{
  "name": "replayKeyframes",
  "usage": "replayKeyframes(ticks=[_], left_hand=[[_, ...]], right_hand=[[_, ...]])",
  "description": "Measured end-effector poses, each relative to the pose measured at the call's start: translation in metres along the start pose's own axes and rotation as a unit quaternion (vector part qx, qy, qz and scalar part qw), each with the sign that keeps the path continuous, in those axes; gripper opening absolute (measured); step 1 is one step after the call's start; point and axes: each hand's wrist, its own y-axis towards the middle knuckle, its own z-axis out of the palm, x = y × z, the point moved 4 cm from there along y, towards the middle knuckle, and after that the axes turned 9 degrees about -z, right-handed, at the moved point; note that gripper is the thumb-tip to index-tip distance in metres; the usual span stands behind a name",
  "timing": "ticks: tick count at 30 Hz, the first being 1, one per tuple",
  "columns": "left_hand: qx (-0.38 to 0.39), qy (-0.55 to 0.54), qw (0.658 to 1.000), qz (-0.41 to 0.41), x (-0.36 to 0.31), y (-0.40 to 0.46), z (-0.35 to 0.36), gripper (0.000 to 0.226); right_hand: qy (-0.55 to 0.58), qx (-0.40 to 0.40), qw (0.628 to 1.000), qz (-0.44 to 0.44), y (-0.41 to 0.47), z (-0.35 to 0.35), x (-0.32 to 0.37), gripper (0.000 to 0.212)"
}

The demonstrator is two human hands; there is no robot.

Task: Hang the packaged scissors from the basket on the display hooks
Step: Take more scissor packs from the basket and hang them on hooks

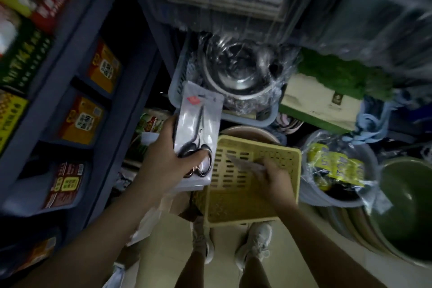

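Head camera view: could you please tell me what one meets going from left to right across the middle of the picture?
Blue shelf of boxed goods → left hand holding packaged scissors → yellow basket with the right hand in it → bag of yellow packets → green basin.

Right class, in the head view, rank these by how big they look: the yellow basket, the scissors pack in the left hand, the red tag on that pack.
1. Yellow basket
2. Scissors pack, though it is held nearer the camera
3. Red tag
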Motion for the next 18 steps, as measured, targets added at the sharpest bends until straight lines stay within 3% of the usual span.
replayKeyframes(ticks=[5, 10, 14, 18], left_hand=[[0.061, -0.024, 0.998, -0.009, -0.038, 0.000, 0.002, 0.072], [0.128, -0.147, 0.981, 0.001, -0.098, -0.012, -0.002, 0.044], [0.185, -0.167, 0.968, 0.029, -0.139, -0.025, -0.012, 0.033], [0.205, -0.208, 0.956, 0.024, -0.162, -0.032, -0.018, 0.024]], right_hand=[[-0.014, -0.160, 0.961, -0.224, -0.008, -0.095, 0.092, 0.034], [-0.032, -0.249, 0.919, -0.304, -0.021, -0.137, 0.160, 0.030], [-0.096, -0.261, 0.879, -0.386, -0.031, -0.153, 0.195, 0.011], [-0.172, -0.242, 0.875, -0.381, -0.032, -0.163, 0.215, 0.016]])
